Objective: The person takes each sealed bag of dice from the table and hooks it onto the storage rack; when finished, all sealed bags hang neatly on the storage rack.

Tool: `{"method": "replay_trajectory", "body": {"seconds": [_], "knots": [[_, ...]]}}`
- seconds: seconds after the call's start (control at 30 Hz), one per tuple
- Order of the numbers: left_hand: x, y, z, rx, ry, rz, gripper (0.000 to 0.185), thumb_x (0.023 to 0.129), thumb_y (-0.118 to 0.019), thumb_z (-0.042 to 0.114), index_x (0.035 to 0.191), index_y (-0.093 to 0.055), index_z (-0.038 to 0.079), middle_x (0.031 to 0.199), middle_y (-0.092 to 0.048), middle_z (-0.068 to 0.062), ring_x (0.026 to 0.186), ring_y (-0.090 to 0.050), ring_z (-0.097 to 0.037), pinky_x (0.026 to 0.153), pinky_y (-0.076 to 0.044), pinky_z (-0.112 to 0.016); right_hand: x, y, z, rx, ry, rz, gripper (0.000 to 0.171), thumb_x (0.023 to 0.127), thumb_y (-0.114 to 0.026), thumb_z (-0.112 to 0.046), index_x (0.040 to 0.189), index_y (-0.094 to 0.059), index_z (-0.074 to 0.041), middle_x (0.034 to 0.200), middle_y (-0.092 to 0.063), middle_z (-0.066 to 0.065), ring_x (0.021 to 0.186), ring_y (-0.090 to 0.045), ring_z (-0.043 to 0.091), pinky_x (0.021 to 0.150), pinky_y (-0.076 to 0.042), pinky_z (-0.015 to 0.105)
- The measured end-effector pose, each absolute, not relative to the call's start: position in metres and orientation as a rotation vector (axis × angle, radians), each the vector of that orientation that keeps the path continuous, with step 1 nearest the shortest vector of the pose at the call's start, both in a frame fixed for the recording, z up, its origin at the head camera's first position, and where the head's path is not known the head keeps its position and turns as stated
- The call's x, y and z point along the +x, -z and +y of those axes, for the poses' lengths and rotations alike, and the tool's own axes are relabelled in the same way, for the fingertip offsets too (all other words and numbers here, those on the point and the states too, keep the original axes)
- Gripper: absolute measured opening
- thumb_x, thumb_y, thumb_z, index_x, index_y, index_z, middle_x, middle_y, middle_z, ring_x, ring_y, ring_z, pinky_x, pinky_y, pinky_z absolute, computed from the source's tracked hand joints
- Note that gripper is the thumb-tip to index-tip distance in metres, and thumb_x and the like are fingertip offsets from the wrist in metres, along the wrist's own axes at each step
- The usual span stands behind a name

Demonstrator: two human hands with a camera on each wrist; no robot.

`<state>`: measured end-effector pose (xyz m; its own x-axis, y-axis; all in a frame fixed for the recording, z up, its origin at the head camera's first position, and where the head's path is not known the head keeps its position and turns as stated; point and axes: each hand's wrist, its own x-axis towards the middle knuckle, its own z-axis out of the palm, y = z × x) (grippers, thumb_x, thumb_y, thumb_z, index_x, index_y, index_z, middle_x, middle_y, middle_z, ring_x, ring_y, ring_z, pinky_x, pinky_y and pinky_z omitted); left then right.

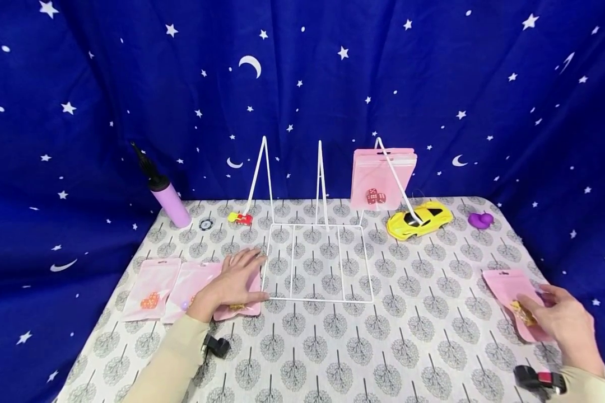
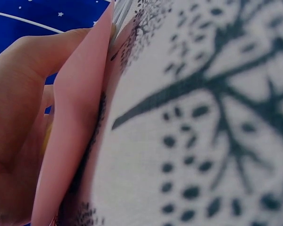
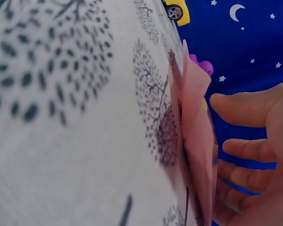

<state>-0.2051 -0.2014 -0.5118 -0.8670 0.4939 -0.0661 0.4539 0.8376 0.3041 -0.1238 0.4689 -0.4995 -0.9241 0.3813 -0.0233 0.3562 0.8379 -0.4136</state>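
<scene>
My left hand lies over a pink zip pouch, fingers extended, its fingertips and thumb reaching the left side of a white wire rack. In the left wrist view the thumb lies along the pouch, its tip by the white wires. My right hand is over another pink pouch with something gold inside. Its thumb and loosely bent fingers stand apart in the right wrist view; whether the fingertips touch the pouch is unclear. Pink pouches with red dice hang on the rack's right prong.
Two more pink pouches, one with orange dice, lie left of my left hand. Along the back stand a purple hand pump, a poker chip, a small red-and-yellow toy, a yellow toy car and a purple duck.
</scene>
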Motion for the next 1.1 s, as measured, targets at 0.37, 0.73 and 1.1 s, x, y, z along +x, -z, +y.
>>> {"method": "replay_trajectory", "body": {"seconds": [0.37,0.73,1.1], "knots": [[-0.2051,0.513,-0.201,0.755,-0.429,2.881,0.098,0.076,-0.064,0.07,0.154,-0.029,0.021,0.163,-0.017,-0.008,0.149,-0.014,-0.038,0.114,-0.008,-0.071,-0.1232,0.4948,0.4725,-0.628,-0.585,-3.095,0.082,0.089,-0.059,-0.053,0.13,-0.037,0.015,0.124,-0.043,0.046,0.104,-0.044,0.063,0.084,-0.04,0.064],[-0.2059,0.5139,-0.2022,0.759,-0.433,2.89,0.098,0.076,-0.065,0.069,0.154,-0.029,0.022,0.163,-0.018,-0.009,0.148,-0.014,-0.038,0.114,-0.008,-0.071,-0.1239,0.4928,0.4712,-0.626,-0.554,-3.144,0.086,0.089,-0.058,-0.055,0.131,-0.034,0.015,0.127,-0.037,0.049,0.107,-0.041,0.064,0.088,-0.039,0.067],[-0.205,0.5151,-0.2022,0.75,-0.457,2.891,0.099,0.075,-0.066,0.069,0.154,-0.029,0.021,0.163,-0.017,-0.008,0.149,-0.013,-0.038,0.113,-0.007,-0.072,-0.1227,0.4962,0.4682,-0.716,-0.626,-3.042,0.088,0.086,-0.064,-0.056,0.136,-0.036,0.012,0.127,-0.039,0.047,0.111,-0.038,0.062,0.091,-0.035,0.066]]}}
